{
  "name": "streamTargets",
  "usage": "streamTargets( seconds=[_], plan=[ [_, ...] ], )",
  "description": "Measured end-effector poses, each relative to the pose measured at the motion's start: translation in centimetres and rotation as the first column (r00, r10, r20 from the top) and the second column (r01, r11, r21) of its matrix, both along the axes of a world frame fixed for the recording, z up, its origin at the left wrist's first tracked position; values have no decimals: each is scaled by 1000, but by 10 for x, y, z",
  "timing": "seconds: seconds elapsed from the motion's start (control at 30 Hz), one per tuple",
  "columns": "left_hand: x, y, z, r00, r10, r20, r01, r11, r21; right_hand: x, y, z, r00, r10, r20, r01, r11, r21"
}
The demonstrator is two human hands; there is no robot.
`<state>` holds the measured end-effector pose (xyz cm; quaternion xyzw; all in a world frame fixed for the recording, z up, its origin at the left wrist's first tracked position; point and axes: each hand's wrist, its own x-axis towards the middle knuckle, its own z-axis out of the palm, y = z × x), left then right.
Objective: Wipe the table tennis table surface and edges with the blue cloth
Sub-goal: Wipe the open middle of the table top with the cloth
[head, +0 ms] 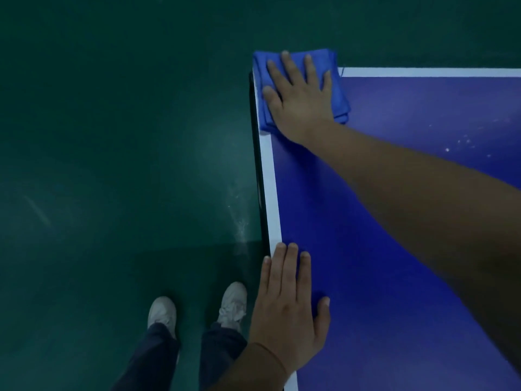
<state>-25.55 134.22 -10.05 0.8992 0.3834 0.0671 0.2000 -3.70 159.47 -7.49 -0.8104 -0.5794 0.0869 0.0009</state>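
Note:
The blue table tennis table [380, 221] fills the right half of the view, with white lines along its left and far edges. A folded blue cloth [339, 91] lies on the far left corner, reaching slightly past the edges. My right hand [298, 100] presses flat on the cloth with straight, spread fingers. Close to me, my left hand [290, 303] rests flat on the table by the left edge, its fingers straight and holding nothing.
Dark green floor [112, 150] lies left of and beyond the table. My two feet in white shoes [197, 309] stand on it beside the left edge. Small white specks [462, 142] dot the table surface at the right.

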Motion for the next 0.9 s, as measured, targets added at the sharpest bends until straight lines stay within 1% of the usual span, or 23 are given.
streamTargets(
  seconds=[0.03,0.1,0.17,0.2,0.27,0.3,0.33,0.37,0.4,0.43,0.47,0.5,0.53,0.6,0.63,0.67,0.7,0.73,0.77,0.8,0.83,0.87,0.9],
  plan=[
    [-1,0,0,1000,-2,-5,2,1000,-2,-5,-17,0,999,43,25,-42,999,-6],
    [-2,-1,0,1000,-2,-2,2,1000,-9,-18,-80,-4,969,231,90,-231,973,-4],
    [-1,0,0,1000,1,6,-1,1000,-23,-33,-152,-6,889,454,66,-454,891,-9],
    [0,0,0,1000,2,6,-2,1000,-29,-34,-171,-6,847,529,53,-529,849,-12],
    [-1,1,0,1000,-4,7,5,999,-39,-18,-154,-5,801,597,49,-594,802,-55],
    [-1,1,0,1000,-8,4,8,999,-37,-11,-126,-6,823,561,85,-560,828,-39],
    [-1,1,1,1000,-9,-4,9,1000,-30,-6,-91,-7,883,458,105,-460,888,-11],
    [-1,1,1,1000,-9,-12,8,1000,-25,-1,-55,-4,948,302,103,-304,953,-1],
    [-1,2,2,1000,-7,-15,6,1000,-28,4,-25,2,989,130,69,-131,991,2],
    [-1,2,3,1000,-7,-13,6,999,-33,8,-5,5,999,-1,33,1,1000,-5],
    [-1,2,3,1000,-11,-13,11,999,-35,5,-1,4,998,-55,27,56,998,-6],
    [-1,2,3,1000,-15,-14,15,999,-32,-3,-14,2,999,-25,34,26,1000,-10],
    [-2,1,2,1000,-13,-13,13,1000,-28,-13,-40,1,994,93,52,-93,996,-12],
    [-3,2,1,1000,-4,-1,4,999,-37,-25,-110,-8,913,404,55,-405,914,13],
    [-3,3,1,1000,-4,4,4,999,-40,-17,-135,-8,874,483,45,-484,875,5],
    [-2,4,0,1000,-9,2,9,999,-34,2,-144,-8,858,511,53,-511,860,-22],
    [-1,3,0,1000,-15,-7,15,1000,-20,29,-139,-7,889,449,86,-448,894,-33],
    [-1,2,0,1000,-19,-18,19,1000,-9,58,-125,-5,950,291,116,-288,957,-38],
    [-2,2,0,999,-19,-28,19,1000,-6,87,-107,-1,989,64,136,-61,998,-30],
    [-2,2,1,999,-19,-35,19,1000,-6,112,-90,3,983,-149,111,151,988,-12],
    [-2,3,1,999,-20,-41,20,1000,-7,124,-76,8,948,-311,67,312,950,-7],
    [-2,3,1,998,-23,-50,23,1000,-9,121,-67,9,918,-393,51,394,919,-4],
    [-1,3,1,998,-26,-59,26,1000,-5,104,-64,5,922,-381,64,383,924,-12]
  ],
)
